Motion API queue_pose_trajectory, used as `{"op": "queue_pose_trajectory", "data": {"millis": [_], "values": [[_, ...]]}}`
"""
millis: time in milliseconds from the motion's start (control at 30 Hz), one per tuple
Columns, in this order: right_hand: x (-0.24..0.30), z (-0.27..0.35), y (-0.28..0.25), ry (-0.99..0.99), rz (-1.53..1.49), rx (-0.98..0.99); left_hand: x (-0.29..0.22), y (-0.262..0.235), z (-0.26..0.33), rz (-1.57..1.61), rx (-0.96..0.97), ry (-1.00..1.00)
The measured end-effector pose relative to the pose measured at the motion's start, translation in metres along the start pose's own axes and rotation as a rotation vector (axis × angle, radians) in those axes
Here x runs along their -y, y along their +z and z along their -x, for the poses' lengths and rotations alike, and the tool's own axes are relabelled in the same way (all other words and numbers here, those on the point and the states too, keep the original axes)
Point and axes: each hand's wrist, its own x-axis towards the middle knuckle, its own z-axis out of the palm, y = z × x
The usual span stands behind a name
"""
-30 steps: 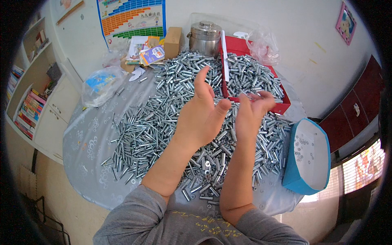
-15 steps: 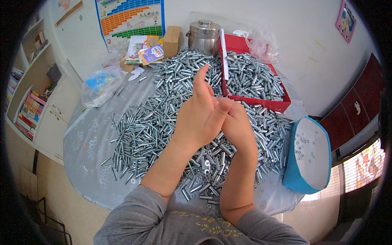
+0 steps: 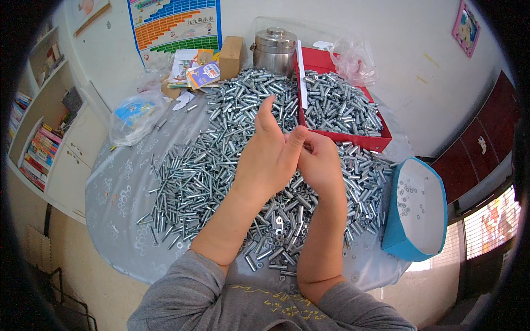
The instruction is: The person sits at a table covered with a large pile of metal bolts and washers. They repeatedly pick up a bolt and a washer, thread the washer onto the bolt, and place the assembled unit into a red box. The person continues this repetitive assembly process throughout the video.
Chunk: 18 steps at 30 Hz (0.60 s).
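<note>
Both hands meet over the middle of a big heap of silvery metal bolts and sleeves [image 3: 193, 182]. My left hand [image 3: 268, 157] has its forefinger pointing up and its thumb reaching toward the right hand; the remaining fingers curl out of sight behind the palm. Against it rests my right hand [image 3: 320, 163], its fingers bent in a pinch at the left hand's thumb. Whatever lies between the two hands is hidden by them. Below the wrists, small nuts and washers [image 3: 279, 226] mix with short metal sleeves [image 3: 262, 254].
A red box [image 3: 375, 142] full of metal sleeves stands at the back right. At the right edge is a blue bin [image 3: 408, 248] with small rings inside. A steel pot [image 3: 274, 52], a cardboard box [image 3: 231, 58], booklets [image 3: 204, 74] and a plastic bag [image 3: 138, 116] line the far side.
The right fingers have shifted slightly up and sit closer against the left thumb. My left forefinger has dipped a little and moved left. The heap looks the same.
</note>
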Motion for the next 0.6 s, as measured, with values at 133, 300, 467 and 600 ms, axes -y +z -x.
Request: {"op": "queue_pose_trajectory", "data": {"millis": [133, 300, 467, 600], "values": [[0.002, -0.001, 0.003, 0.010, 0.019, -0.025, 0.000, -0.001, -0.002, -0.003, -0.022, 0.001], [0.002, -0.001, 0.000, 0.022, 0.021, -0.009, 0.003, 0.002, -0.002, -0.029, -0.059, 0.029], [0.010, 0.002, -0.003, 0.045, 0.015, -0.013, 0.004, 0.002, -0.001, -0.063, -0.049, 0.026], [0.008, 0.002, -0.003, 0.036, 0.003, -0.007, -0.001, 0.001, -0.001, -0.072, -0.042, 0.008]]}}
